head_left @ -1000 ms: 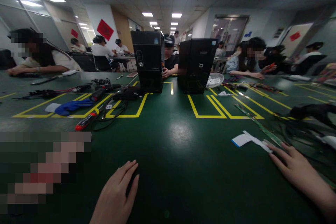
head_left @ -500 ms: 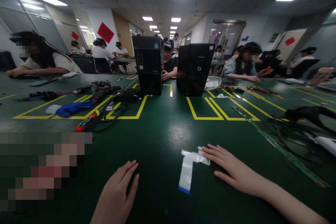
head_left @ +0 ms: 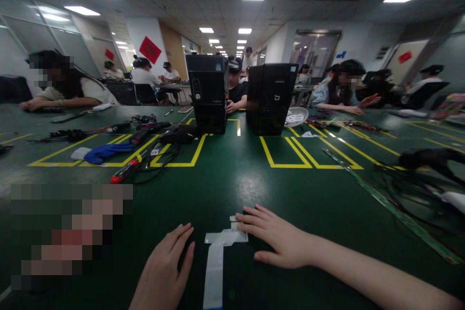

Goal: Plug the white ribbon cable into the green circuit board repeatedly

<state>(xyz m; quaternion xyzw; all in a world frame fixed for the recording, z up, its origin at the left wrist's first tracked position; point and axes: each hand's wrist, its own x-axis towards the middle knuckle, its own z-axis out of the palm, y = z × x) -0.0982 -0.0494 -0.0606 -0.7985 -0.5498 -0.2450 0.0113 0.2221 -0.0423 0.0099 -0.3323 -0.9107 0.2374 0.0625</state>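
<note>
A white flat ribbon cable point(head_left: 213, 271) with bends near its far end lies on the green table between my hands. Its long strip runs toward me, and a bit of blue shows where the frame cuts it off. The fingertips of my right hand point(head_left: 278, 238) rest at the cable's far right end, fingers stretched out and thumb apart. My left hand point(head_left: 165, 264) lies flat to the left of the cable, fingers extended and not touching it. Neither hand grips anything.
Two black computer towers point(head_left: 208, 94) point(head_left: 271, 99) stand at the back. On the left are a red-handled screwdriver point(head_left: 125, 170), a blue glove point(head_left: 109, 151) and black cables. A long green circuit strip point(head_left: 392, 206) and black cords point(head_left: 407, 198) lie on the right. People sit around the table.
My right hand has moved left, and the ribbon cable has shifted left and closer to me with it. My left hand has stayed almost in place.
</note>
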